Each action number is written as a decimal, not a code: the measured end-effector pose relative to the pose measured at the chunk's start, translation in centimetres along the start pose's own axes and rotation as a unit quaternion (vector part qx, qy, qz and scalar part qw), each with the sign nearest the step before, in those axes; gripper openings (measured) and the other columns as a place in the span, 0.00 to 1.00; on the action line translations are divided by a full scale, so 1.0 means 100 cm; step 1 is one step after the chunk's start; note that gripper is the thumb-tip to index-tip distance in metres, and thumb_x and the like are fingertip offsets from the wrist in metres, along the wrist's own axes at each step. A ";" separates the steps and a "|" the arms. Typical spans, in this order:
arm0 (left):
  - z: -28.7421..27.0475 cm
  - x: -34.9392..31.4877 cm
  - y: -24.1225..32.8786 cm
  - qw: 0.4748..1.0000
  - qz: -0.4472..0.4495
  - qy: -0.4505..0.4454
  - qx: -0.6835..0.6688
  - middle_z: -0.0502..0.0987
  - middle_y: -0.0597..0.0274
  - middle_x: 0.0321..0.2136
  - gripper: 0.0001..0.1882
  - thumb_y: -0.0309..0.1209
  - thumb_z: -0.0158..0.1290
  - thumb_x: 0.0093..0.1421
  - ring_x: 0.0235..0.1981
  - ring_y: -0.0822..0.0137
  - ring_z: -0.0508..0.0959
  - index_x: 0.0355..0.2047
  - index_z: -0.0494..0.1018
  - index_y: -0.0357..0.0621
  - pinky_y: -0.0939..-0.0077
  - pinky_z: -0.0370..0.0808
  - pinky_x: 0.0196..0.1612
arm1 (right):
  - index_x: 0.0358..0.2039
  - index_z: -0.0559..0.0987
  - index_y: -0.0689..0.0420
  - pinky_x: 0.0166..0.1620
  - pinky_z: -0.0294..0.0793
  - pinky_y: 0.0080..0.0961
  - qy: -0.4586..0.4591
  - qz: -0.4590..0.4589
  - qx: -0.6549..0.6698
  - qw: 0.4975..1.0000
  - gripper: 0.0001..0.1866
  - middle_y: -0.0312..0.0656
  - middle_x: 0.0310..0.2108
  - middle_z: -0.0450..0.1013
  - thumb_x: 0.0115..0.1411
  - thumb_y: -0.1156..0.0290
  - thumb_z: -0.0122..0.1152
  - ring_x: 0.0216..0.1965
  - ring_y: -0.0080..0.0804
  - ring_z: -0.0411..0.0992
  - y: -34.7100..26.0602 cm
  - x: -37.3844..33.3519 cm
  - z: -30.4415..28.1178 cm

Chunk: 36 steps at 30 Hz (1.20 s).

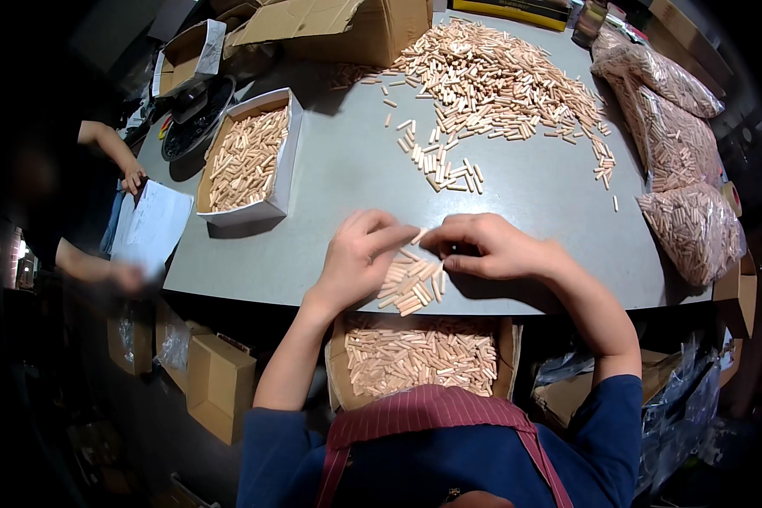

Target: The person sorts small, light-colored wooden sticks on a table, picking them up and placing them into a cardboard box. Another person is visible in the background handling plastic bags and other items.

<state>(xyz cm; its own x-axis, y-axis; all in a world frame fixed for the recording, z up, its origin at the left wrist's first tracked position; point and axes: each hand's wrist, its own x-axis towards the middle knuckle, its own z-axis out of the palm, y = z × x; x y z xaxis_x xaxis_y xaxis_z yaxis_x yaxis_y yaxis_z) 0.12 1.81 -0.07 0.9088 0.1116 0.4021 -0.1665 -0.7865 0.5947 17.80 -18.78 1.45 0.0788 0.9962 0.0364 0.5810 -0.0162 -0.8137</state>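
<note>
Small wooden dowels (411,284) lie in a loose group at the table's near edge, between my two hands. My left hand (356,258) is at the left of this group, its fingers reaching in and partly smeared by motion; whether they pinch anything I cannot make out. One single dowel (419,236) shows at its fingertips, close to my right fingertips too. From the right comes my right hand (491,245), fingers bent and thumb apart from them, with a dark gap between. Below the table edge, in front of my body, an open carton (337,364) holds many dowels.
A large dowel heap (504,80) spreads over the far table. At left stands a white box (284,161) of dowels; at right, clear bags (673,144) filled with dowels. A cardboard box (389,34) is at the back. Another person's hand (133,178) holds paper (154,222).
</note>
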 end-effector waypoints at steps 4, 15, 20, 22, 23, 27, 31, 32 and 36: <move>-0.008 -0.004 -0.001 0.992 -0.035 -0.064 -0.103 0.82 0.58 0.35 0.13 0.19 0.59 0.58 0.42 0.61 0.81 0.41 0.87 0.43 0.70 0.76 0.47 | 0.47 0.85 0.63 0.47 0.79 0.31 -0.030 0.095 0.221 0.970 0.14 0.45 0.38 0.82 0.64 0.71 0.62 0.41 0.32 0.80 -0.004 -0.006 -0.008; 0.004 -0.006 -0.014 0.989 -0.101 0.064 0.091 0.74 0.50 0.58 0.18 0.32 0.59 0.66 0.59 0.49 0.71 0.55 0.79 0.41 0.56 0.66 0.65 | 0.45 0.83 0.56 0.42 0.80 0.37 0.244 -0.037 -0.090 0.965 0.11 0.45 0.38 0.80 0.63 0.73 0.62 0.37 0.44 0.80 0.039 0.003 0.003; 0.017 -0.003 -0.011 0.970 -0.110 0.036 0.212 0.64 0.40 0.66 0.37 0.45 0.61 0.65 0.66 0.42 0.63 0.67 0.65 0.34 0.46 0.56 0.70 | 0.43 0.78 0.55 0.40 0.78 0.38 0.269 -0.127 -0.355 0.886 0.12 0.41 0.36 0.74 0.58 0.72 0.64 0.38 0.41 0.77 0.018 0.010 0.022; 0.018 -0.002 -0.009 0.964 -0.096 0.017 0.245 0.61 0.39 0.69 0.40 0.47 0.60 0.66 0.67 0.41 0.61 0.69 0.62 0.33 0.45 0.54 0.71 | 0.42 0.77 0.58 0.39 0.71 0.32 0.250 -0.178 -0.418 0.855 0.11 0.40 0.33 0.71 0.60 0.69 0.63 0.34 0.36 0.73 0.013 0.012 0.030; 0.018 -0.003 -0.008 0.962 -0.087 0.008 0.258 0.61 0.40 0.69 0.40 0.47 0.60 0.66 0.68 0.41 0.61 0.70 0.61 0.33 0.45 0.54 0.71 | 0.42 0.76 0.58 0.39 0.69 0.32 0.250 -0.186 -0.423 0.851 0.12 0.39 0.32 0.70 0.60 0.68 0.63 0.33 0.36 0.72 0.010 0.012 0.033; 0.010 -0.012 -0.006 0.961 0.001 -0.084 0.263 0.57 0.40 0.73 0.44 0.46 0.59 0.65 0.72 0.40 0.57 0.73 0.56 0.33 0.45 0.51 0.74 | 0.40 0.77 0.60 0.41 0.70 0.31 0.229 -0.225 -0.422 0.848 0.17 0.40 0.32 0.70 0.53 0.65 0.65 0.34 0.36 0.71 0.000 0.008 0.045; -0.017 -0.029 0.006 0.956 0.053 -0.213 0.197 0.50 0.38 0.76 0.51 0.54 0.56 0.64 0.77 0.39 0.50 0.76 0.50 0.33 0.43 0.44 0.78 | 0.37 0.78 0.59 0.48 0.72 0.32 0.153 -0.350 -0.385 0.840 0.19 0.39 0.33 0.71 0.51 0.58 0.65 0.36 0.35 0.72 -0.008 0.003 0.062; -0.019 -0.031 0.011 0.955 0.058 -0.221 0.187 0.50 0.37 0.76 0.52 0.54 0.57 0.63 0.77 0.40 0.50 0.75 0.50 0.32 0.42 0.43 0.77 | 0.37 0.78 0.59 0.49 0.72 0.33 0.118 -0.386 -0.358 0.842 0.19 0.39 0.33 0.71 0.51 0.58 0.65 0.36 0.35 0.72 -0.012 0.002 0.063; -0.019 -0.033 0.007 0.960 0.042 -0.219 0.169 0.47 0.32 0.76 0.55 0.57 0.58 0.63 0.77 0.37 0.48 0.76 0.49 0.31 0.41 0.43 0.77 | 0.37 0.78 0.59 0.50 0.74 0.39 0.206 -0.390 -0.281 0.852 0.15 0.42 0.34 0.72 0.49 0.67 0.67 0.39 0.38 0.74 -0.013 0.005 0.051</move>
<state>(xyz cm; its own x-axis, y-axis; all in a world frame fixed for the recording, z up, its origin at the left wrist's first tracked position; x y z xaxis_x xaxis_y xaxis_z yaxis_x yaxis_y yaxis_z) -3.74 2.05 0.37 0.9836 -0.1686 0.0634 -0.1797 -0.9421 0.2832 12.96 -17.79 -0.46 -0.2979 0.6100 0.7343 0.8744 0.4830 -0.0466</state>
